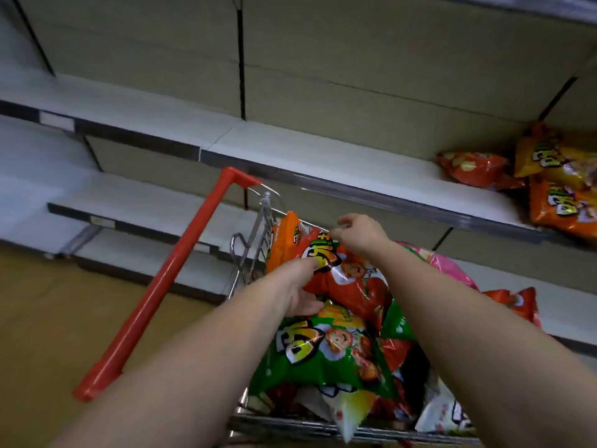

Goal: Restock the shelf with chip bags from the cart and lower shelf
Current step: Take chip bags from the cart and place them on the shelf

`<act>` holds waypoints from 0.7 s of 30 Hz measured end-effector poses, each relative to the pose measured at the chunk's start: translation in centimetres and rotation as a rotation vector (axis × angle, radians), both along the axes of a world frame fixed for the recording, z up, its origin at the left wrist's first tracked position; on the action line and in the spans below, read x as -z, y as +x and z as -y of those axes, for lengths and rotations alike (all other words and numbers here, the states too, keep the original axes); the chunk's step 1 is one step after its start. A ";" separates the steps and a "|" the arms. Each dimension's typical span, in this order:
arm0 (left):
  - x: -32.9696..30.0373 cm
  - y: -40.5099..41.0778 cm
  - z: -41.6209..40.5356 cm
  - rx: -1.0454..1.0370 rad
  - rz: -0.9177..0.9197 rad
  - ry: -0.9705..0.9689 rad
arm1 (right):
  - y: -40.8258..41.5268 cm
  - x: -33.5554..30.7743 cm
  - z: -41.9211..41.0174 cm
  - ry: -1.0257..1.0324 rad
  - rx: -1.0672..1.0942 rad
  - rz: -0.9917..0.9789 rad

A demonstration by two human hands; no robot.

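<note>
Two hands are down in the cart right now, both on the same red chip bag (pixel 342 279) sitting on top of the pile. Left hand (pixel 297 286) has it by the near-left side, thumb laid over the front and fingers tucked under the edge. Right hand (pixel 361 234) is past it, pinching the bag's far top corner, fingers curled in tight. Looks to me like the lift is just starting.

Right under the left hand there's a green chip bag (pixel 326 354), and closer to me than that a whitish bag (pixel 352 412) and more red ones jammed against the wire cart (pixel 258 240). Beyond the left hand an orange bag (pixel 284 237) stands on end, and a pink bag (pixel 449 266) sits under the right forearm. The cart's red handle (pixel 168 273) runs off left of both hands.

Farther out, beyond the right hand, the shelf (pixel 323 160) is mostly bare. Only a red-orange bag (pixel 475 168) and a couple of orange-yellow bags (pixel 562 195) are up there at the far right.

So I'd say barely started: a few bags placed, cart nearly full, loads of shelf left to fill.
</note>
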State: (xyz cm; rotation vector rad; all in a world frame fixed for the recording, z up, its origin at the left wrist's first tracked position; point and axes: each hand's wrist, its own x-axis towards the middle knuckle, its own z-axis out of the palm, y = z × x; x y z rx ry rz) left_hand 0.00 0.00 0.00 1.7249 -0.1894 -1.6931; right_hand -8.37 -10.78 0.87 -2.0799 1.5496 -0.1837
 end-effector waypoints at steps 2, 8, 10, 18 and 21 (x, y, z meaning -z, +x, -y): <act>0.2 -0.7 0.7 -0.114 0.012 -0.019 | -0.4 0.4 0.4 0.003 -0.060 -0.040; 1.0 -2.0 1.8 -0.293 0.036 -0.059 | -1.0 2.0 1.5 -0.008 -0.079 -0.058; 1.2 -2.2 2.1 -0.325 0.030 -0.054 | -1.4 2.4 2.0 -0.014 -0.045 -0.073; 1.7 -2.9 2.8 -0.300 0.034 -0.017 | -2.4 3.0 2.6 0.016 -0.022 -0.089; 1.1 -3.1 2.8 -0.328 0.033 -0.067 | -2.9 2.2 2.4 -0.003 0.020 0.016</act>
